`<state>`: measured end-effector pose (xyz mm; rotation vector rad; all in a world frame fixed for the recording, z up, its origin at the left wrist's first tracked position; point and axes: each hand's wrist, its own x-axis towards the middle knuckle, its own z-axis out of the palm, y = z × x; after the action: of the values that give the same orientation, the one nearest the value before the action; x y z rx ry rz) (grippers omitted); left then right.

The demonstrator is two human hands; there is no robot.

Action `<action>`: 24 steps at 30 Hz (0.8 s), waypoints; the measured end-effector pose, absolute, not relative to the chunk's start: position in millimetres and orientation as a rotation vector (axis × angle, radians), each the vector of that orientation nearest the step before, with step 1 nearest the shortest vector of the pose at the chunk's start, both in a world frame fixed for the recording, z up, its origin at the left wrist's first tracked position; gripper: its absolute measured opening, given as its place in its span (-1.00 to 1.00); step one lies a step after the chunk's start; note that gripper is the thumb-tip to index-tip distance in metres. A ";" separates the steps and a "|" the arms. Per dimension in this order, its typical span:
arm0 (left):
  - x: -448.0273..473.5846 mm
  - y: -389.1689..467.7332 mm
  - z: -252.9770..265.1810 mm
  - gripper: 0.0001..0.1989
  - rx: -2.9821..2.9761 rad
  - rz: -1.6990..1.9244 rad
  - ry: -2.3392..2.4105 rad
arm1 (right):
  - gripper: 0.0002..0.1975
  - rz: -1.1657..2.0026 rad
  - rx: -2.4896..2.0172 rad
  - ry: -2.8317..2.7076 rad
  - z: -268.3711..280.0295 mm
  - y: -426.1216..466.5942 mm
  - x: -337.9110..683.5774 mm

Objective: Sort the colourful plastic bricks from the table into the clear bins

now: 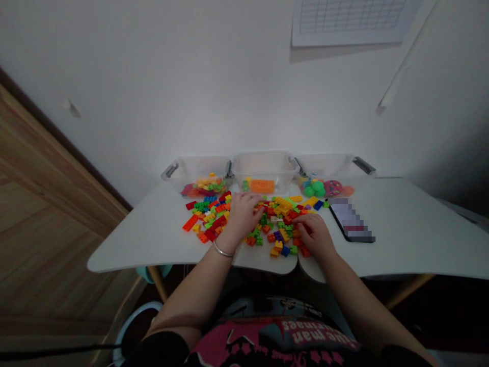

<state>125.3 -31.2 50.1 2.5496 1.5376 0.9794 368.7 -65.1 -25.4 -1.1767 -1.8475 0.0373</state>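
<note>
At the bottom centre of the frame is a printed shirt (275,331) with pink areas and pale lettering; 2 bare forearms reach up from its dark sleeves. A round, pale-rimmed tub (132,321) stands on the floor at lower left. A silver bracelet (222,250) circles the left wrist.

The right hand (315,235) lies at the right side of a spread of toy building bricks (263,219) on the white bench (137,239), its fingers bent down among the bricks. The left hand (243,216) is over the middle of the spread, palm down, fingers loosely curved. I cannot tell whether either hand grips a brick. The red, orange, yellow, green and blue bricks lie loose across the centre of the frame.

Right of the right hand lies a dark-edged smartphone (351,219), its screen pixelated. Behind the bricks, 3 clear plastic bins stand in a row: the left bin (204,164) holds mixed coloured pieces, the middle bin (265,162) a large orange block (262,186), the right bin (328,160) green balls (314,189) and a dotted pink ball (333,188). On the wall (191,92), upper right, hangs a gridded paper sheet (349,23).
</note>
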 end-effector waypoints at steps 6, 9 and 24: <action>144.9 -67.3 34.8 -0.80 2.708 0.720 1.263 | -0.81 0.054 -1.178 -1.861 -22.5 -66.4 367.4; 145.7 -72.4 31.8 -0.73 2.717 0.674 1.143 | -0.80 0.052 -1.184 -1.867 -22.1 -67.0 366.9; 150.2 -69.7 13.9 -0.85 2.813 0.679 1.313 | -0.82 0.036 -1.168 -1.868 -24.4 -65.5 367.9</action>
<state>150.2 -69.7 13.9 2.8133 1.3128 0.6789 367.9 -65.5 -24.4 -1.1682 -1.8679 0.0364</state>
